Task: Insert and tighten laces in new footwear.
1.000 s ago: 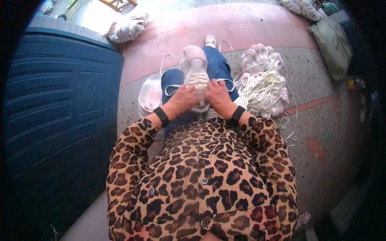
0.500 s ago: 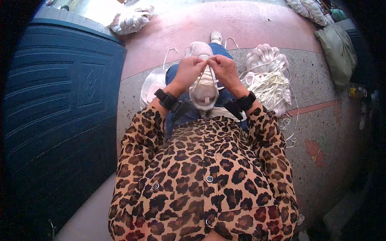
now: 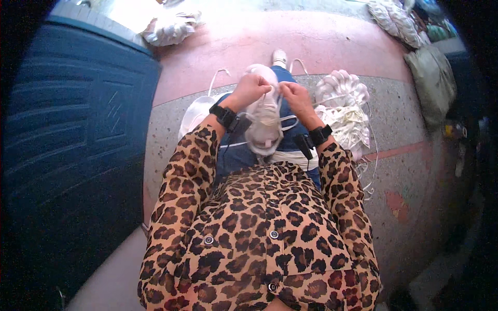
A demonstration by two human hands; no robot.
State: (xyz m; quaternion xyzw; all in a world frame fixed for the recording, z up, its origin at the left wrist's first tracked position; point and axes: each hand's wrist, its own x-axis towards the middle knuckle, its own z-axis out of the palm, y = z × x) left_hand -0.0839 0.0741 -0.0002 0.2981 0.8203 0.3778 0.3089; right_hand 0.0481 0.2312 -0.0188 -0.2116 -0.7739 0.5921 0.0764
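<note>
On my lap lies a pale pinkish-white shoe, its toe pointing away from me and its upper threaded with a white shoelace. My left hand is over the left side of the shoe's front, fingertips pinched together. On the right side my right hand is closed in a similar pinch, a little apart from the left. Both seem to hold the thin lace, though the fingertips are small and somewhat blurred. Lace loops hang to the right of the shoe, and a strand stretches left across my thigh.
To the right on the floor lies a bundle of white shoe pieces with a tangle of laces. Another pale shoe piece is left of my legs. A blue panelled door stands at left; a grey-green sack sits at far right.
My hands, which met above the shoe's middle with lace strands drawn up to them, have moved apart. The right hand has come slightly lower. The view has shifted a little.
</note>
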